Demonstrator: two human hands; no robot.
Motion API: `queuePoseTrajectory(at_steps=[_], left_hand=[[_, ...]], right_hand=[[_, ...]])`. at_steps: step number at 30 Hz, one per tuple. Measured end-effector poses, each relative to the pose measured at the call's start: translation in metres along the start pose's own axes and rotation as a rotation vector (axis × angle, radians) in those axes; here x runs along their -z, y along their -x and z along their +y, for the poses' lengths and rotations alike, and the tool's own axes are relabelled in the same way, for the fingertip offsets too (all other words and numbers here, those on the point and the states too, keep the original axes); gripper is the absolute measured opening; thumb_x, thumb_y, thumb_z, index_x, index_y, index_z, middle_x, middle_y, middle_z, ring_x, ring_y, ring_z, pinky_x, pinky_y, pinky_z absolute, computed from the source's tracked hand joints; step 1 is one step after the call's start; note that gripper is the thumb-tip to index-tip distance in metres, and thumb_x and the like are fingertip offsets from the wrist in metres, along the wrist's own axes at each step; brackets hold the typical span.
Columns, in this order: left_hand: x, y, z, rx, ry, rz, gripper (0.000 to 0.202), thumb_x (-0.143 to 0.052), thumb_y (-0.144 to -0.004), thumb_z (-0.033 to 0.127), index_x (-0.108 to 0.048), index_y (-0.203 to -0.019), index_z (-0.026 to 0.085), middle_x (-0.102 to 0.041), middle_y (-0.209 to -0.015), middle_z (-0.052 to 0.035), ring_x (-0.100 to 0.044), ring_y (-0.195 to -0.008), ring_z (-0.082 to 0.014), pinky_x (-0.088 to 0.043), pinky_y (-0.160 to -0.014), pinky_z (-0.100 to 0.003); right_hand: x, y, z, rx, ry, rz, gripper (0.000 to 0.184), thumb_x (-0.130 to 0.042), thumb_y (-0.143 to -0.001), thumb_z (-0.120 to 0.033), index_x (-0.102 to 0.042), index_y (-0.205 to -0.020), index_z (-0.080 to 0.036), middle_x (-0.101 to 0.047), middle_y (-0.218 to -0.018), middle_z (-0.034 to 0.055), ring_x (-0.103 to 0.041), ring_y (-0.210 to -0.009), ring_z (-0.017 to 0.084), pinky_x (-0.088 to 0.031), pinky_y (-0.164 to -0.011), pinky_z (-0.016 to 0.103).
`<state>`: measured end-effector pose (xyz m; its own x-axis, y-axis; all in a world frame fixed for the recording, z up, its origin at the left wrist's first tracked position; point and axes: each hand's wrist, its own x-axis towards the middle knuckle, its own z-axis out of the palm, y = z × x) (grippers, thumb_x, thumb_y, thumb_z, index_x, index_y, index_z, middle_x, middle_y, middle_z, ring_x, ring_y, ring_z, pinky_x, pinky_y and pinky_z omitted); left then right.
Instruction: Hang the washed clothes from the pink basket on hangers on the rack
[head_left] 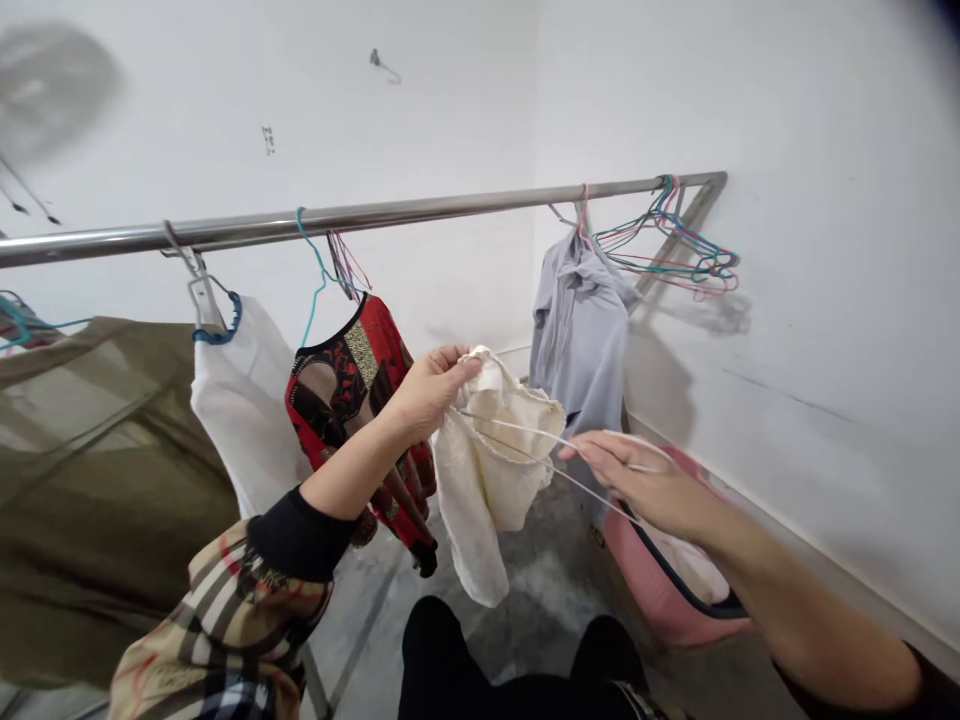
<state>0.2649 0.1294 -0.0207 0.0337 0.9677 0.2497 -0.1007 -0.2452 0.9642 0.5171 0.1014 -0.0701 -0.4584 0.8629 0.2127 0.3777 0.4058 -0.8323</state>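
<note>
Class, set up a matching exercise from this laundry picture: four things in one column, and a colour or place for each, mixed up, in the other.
Things:
1. cream garment
2. grey shirt
3. basket
4. empty hangers

Descriptions:
A. pink, on the floor by the wall
B. bunched at the rail's right end
C. pinched in the left hand
D. hanging on the rail, right of the red dress

Pairs: 1-C, 2-D, 3-A, 4-B

The olive cloth runs off the left edge. The pink basket is partly hidden behind the right hand, its contents unclear.
</note>
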Motion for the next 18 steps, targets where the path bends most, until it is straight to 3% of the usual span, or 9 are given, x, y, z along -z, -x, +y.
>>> queuePoseTrajectory(at_steps=[3, 5, 7, 9, 11, 13, 16, 18], left_hand=[[-0.012, 0.007, 0.001, -0.161, -0.436, -0.099, 0.019, -0.068, -0.076, 0.031, -0.069, -0.085, 0.015, -0.067, -0.071, -0.0002, -0.058, -0.062, -0.0103, -0.044, -0.06, -0.02], [-0.014, 0.01, 0.002, -0.308, -0.746, -0.073, 0.017, -0.061, -0.081, 0.027, -0.071, -0.09, 0.016, -0.07, -0.075, -0.001, -0.06, -0.067, -0.0121, -0.044, -0.063, -0.022], [-0.013, 0.012, 0.002, -0.435, -0.969, -0.033, 0.02, -0.055, -0.085, 0.024, -0.072, -0.095, 0.018, -0.072, -0.078, -0.0014, -0.061, -0.067, -0.0131, -0.044, -0.064, -0.023], [-0.012, 0.011, 0.003, -0.587, -1.148, -0.062, 0.022, -0.054, -0.088, 0.025, -0.073, -0.099, 0.02, -0.074, -0.086, -0.0031, -0.063, -0.072, -0.0146, -0.046, -0.069, -0.026], [-0.012, 0.01, 0.004, -0.775, -1.32, -0.127, 0.022, -0.055, -0.09, 0.031, -0.074, -0.1, 0.023, -0.075, -0.097, -0.0045, -0.064, -0.083, -0.0175, -0.047, -0.077, -0.03], [-0.012, 0.007, 0.005, -0.897, -1.446, -0.182, 0.027, -0.053, -0.092, 0.039, -0.073, -0.103, 0.025, -0.075, -0.095, -0.0044, -0.064, -0.085, -0.0186, -0.046, -0.077, -0.03], [-0.013, 0.005, 0.008, -0.878, -1.547, -0.181, 0.031, -0.049, -0.094, 0.043, -0.07, -0.112, 0.029, -0.073, -0.082, -0.0021, -0.062, -0.069, -0.0151, -0.04, -0.06, -0.025], [-0.013, 0.004, 0.013, -0.828, -1.595, -0.102, 0.03, -0.049, -0.094, 0.042, -0.069, -0.115, 0.032, -0.073, -0.083, -0.0013, -0.061, -0.065, -0.014, -0.035, -0.054, -0.024]], right_hand=[[-0.002, -0.023, 0.006, 0.145, 0.082, 0.072, 0.045, -0.041, -0.091, -0.057, -0.072, -0.09, -0.024, -0.061, -0.08, 0.0048, -0.055, -0.08, 0.017, -0.043, -0.069, 0.027], [-0.002, -0.033, 0.01, 0.138, 0.031, 0.054, 0.048, -0.04, -0.091, -0.058, -0.071, -0.095, -0.022, -0.054, -0.066, 0.0017, -0.05, -0.065, 0.014, -0.038, -0.059, 0.025], [-0.001, -0.038, 0.011, 0.101, -0.083, 0.005, 0.053, -0.039, -0.091, -0.061, -0.069, -0.1, -0.018, -0.039, -0.052, -0.0042, -0.035, -0.048, 0.01, -0.028, -0.048, 0.022], [0.0, -0.041, 0.008, 0.122, -0.161, -0.004, 0.053, -0.043, -0.089, -0.062, -0.068, -0.098, -0.016, -0.034, -0.049, -0.0065, -0.028, -0.044, 0.008, -0.023, -0.045, 0.022], [0.001, -0.045, 0.003, 0.194, -0.183, 0.04, 0.048, -0.052, -0.085, -0.06, -0.069, -0.087, -0.015, -0.043, -0.053, -0.0042, -0.035, -0.048, 0.007, -0.027, -0.048, 0.022], [0.003, -0.051, 0.0, 0.24, -0.197, 0.078, 0.042, -0.06, -0.08, -0.056, -0.069, -0.078, -0.015, -0.054, -0.06, -0.0007, -0.043, -0.054, 0.008, -0.033, -0.051, 0.022], [0.007, -0.059, 0.001, 0.239, -0.181, 0.147, 0.038, -0.066, -0.076, -0.053, -0.07, -0.08, -0.015, -0.061, -0.067, 0.0022, -0.051, -0.06, 0.011, -0.04, -0.055, 0.024], [0.009, -0.061, 0.008, 0.286, -0.106, 0.319, 0.039, -0.068, -0.075, -0.05, -0.07, -0.093, -0.016, -0.064, -0.077, 0.0043, -0.057, -0.07, 0.014, -0.047, -0.064, 0.028]])
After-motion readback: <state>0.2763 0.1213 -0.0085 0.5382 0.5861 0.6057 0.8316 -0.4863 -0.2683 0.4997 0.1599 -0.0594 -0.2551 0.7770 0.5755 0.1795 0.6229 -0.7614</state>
